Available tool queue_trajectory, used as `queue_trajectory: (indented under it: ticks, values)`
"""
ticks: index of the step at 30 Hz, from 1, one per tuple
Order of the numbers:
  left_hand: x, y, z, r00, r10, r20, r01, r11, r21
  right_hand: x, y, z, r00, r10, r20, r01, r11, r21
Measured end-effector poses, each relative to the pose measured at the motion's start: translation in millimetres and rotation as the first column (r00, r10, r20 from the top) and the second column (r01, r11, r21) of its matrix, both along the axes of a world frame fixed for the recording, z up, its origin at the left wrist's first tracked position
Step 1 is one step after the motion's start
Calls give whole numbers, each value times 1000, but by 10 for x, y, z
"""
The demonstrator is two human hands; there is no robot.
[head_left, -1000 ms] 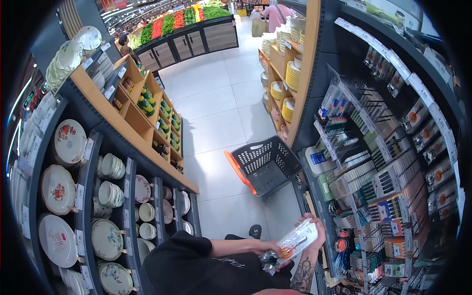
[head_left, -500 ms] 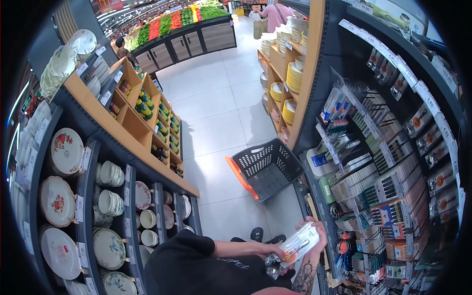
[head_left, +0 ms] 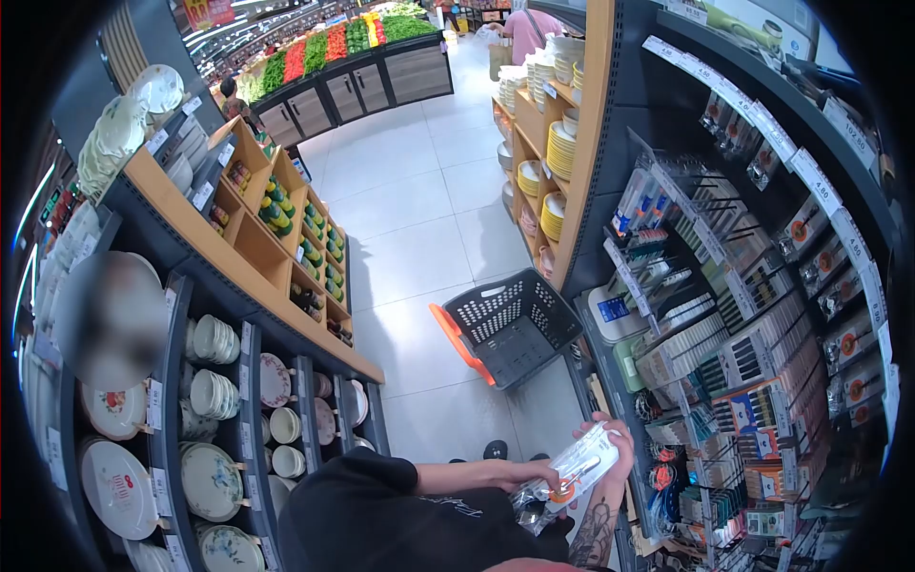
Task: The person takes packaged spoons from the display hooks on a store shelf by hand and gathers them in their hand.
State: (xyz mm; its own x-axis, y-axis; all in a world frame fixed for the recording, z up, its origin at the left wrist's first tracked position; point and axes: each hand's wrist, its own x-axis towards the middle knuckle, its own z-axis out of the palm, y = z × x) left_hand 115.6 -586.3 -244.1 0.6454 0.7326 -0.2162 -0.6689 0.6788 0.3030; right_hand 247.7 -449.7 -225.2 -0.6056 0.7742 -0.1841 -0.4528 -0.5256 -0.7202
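A slim clear plastic package [head_left: 583, 463] with a white card and an orange round mark is held in front of my body. My right hand [head_left: 620, 446], on the tattooed arm, wraps round its upper end and far edge. At the lower end, the fingers of my left hand [head_left: 536, 474] are closed on the plastic. Inside lies a thin, shiny, long-handled item, whose kind I cannot tell. Crinkled clear plastic shows below my left fingers. A black shopping basket [head_left: 515, 329] with an orange handle stands on the floor ahead, its inside bare.
Shelves of plates and bowls [head_left: 214, 393] line the left side, partly under a blurred patch. Hooks with packaged kitchen goods [head_left: 753, 372] fill the right rack. Stacked yellow dishes [head_left: 560, 153] stand farther along. Beyond the tiled aisle [head_left: 410, 210] are a vegetable stand [head_left: 343, 81] and a person in pink [head_left: 534, 33].
The view has shifted slightly. The package stays in both hands, turned a little so that more of its card faces me, and my left fingers have moved slightly along it.
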Motion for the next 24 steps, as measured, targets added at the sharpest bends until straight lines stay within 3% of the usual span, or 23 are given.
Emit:
queue_trajectory:
  ticks: [4,7,9,12,13,15,17,18,20,24]
  values:
    - [8,-68,8,991,124,-58,-125,992,-8,-145,63,58,988,154,2,-154,984,88]
    - [-49,-71,111,965,212,-153,-208,977,44,-309,-47,254,996,87,8,-87,994,60]
    - [-73,-42,-130,954,245,-173,-244,969,29,-297,-82,280,995,98,-29,-97,994,48]
    - [-142,25,-116,869,355,-345,-383,924,-16,-146,-151,13,981,26,194,-30,999,19]
    - [-173,71,-169,862,398,-313,-416,909,9,-94,-163,-58,980,22,197,-26,999,19]
    - [-218,187,-322,801,444,-401,-471,881,37,-28,-164,-89,968,93,232,-144,966,216]
    - [-264,346,-283,735,499,-459,-511,853,109,-2,-115,-137,955,68,289,-135,966,220]
    - [-283,421,-396,668,529,-524,-546,826,137,13,-74,-227,942,11,336,-123,941,314]
    - [-279,574,-639,606,503,-616,-549,825,132,113,-22,-153,895,-88,437,-110,907,407]
    - [-203,860,-49,645,426,-634,-483,871,94,221,268,-23,922,0,386,-139,933,332]
